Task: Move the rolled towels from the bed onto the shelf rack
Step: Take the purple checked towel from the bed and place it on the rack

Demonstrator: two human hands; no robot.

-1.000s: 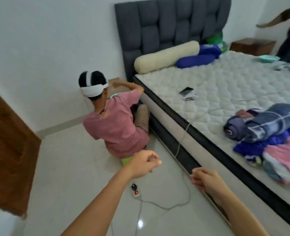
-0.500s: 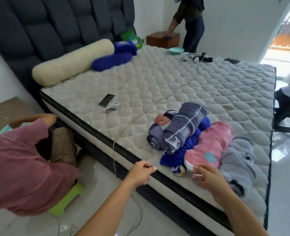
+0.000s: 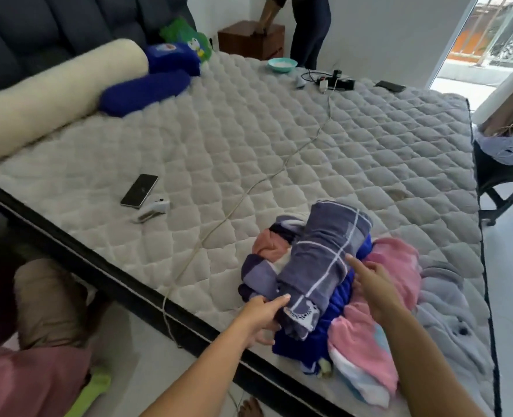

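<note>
Several rolled towels lie heaped at the near edge of the bed [image 3: 249, 139]. On top is a grey-blue checked roll [image 3: 324, 254], over a dark blue roll [image 3: 309, 341]; a pink roll [image 3: 369, 332] and a pale grey roll [image 3: 448, 311] lie to the right. My left hand [image 3: 261, 314] touches the near end of the checked roll, fingers reaching round it. My right hand [image 3: 372, 284] rests against that roll's right side with the index finger stretched out. The shelf rack is out of view.
A phone [image 3: 139, 190], a small white device [image 3: 153, 209] and a white cable [image 3: 249, 191] lie on the mattress. Bolsters [image 3: 53, 88] line the headboard. A person in pink [image 3: 23, 371] crouches on the floor at left; another stands by the nightstand [image 3: 250, 40]. A dark chair [image 3: 502, 176] stands at right.
My view swung right from the floor to the bed and closer to the towel heap. Both hands moved forward from mid-air onto the checked roll.
</note>
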